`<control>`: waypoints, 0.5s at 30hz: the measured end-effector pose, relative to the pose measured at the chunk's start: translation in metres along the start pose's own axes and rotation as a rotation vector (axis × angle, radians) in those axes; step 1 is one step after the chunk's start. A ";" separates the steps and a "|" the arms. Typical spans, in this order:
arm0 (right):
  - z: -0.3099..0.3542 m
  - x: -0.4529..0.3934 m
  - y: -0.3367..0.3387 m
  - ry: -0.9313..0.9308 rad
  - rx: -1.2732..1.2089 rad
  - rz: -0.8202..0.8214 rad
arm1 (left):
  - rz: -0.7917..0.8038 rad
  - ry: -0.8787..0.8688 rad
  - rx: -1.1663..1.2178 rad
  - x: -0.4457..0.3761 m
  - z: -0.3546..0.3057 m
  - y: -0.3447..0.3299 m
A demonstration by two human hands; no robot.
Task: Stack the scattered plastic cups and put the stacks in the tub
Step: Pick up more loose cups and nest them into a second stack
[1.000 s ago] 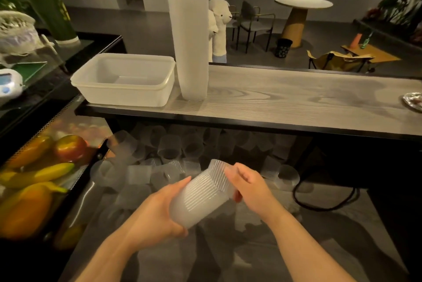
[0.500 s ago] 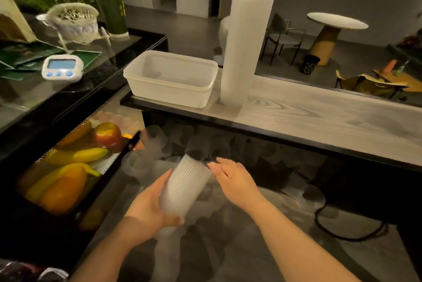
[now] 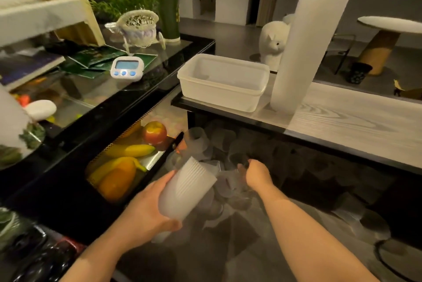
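Observation:
My left hand point(image 3: 146, 215) grips a short stack of nested translucent cups point(image 3: 185, 190), tilted with its rims pointing up and right. Just to the right, my right hand point(image 3: 255, 173) reaches down into the scattered loose cups point(image 3: 219, 140) on the low dark surface, its fingers curled around one loose cup point(image 3: 233, 176). The white plastic tub point(image 3: 221, 80) stands empty on the wooden counter beyond. A very tall cup stack point(image 3: 306, 39) rises right beside the tub.
A tray of fruit point(image 3: 127, 156) lies left of the cups. The glass-topped cabinet at left carries a white timer point(image 3: 126, 68), a basket and a green canister. A black cable point(image 3: 388, 259) loops at lower right. The wooden counter point(image 3: 342, 126) overhangs the cups.
My right hand left the rim of the held stack and dropped onto a loose cup. The view swung left and down. My left hand tilted the stack more upright.

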State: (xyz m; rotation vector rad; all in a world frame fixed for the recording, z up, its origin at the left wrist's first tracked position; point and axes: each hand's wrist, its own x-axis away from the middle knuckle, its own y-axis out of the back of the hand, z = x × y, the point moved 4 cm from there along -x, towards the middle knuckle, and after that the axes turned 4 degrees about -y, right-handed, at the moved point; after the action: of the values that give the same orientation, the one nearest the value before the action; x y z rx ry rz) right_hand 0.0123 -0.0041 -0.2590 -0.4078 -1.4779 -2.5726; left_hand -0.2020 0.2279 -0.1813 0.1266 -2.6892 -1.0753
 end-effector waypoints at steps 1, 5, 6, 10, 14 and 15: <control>0.001 0.005 0.005 0.014 -0.010 -0.062 | 0.005 0.000 -0.009 0.001 0.000 0.001; -0.006 0.040 0.039 0.159 -0.172 -0.248 | 0.038 -0.036 -0.039 -0.004 -0.008 -0.006; -0.011 0.050 0.049 0.175 -0.215 -0.259 | 0.052 -0.045 -0.040 -0.007 -0.013 -0.011; -0.039 0.085 0.088 0.278 -0.312 -0.169 | 0.100 -0.128 -0.107 -0.019 -0.045 -0.034; -0.065 0.103 0.120 0.318 -0.270 -0.102 | 0.137 -0.254 -0.182 -0.022 -0.085 -0.057; -0.070 0.104 0.124 0.321 -0.234 -0.081 | 0.161 -0.289 -0.167 -0.021 -0.093 -0.062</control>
State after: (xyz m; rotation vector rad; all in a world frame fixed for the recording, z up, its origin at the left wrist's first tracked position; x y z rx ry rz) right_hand -0.0663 -0.1258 -0.1585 0.0435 -1.1128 -2.7218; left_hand -0.1589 0.1242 -0.1628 -0.2912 -2.7784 -1.3489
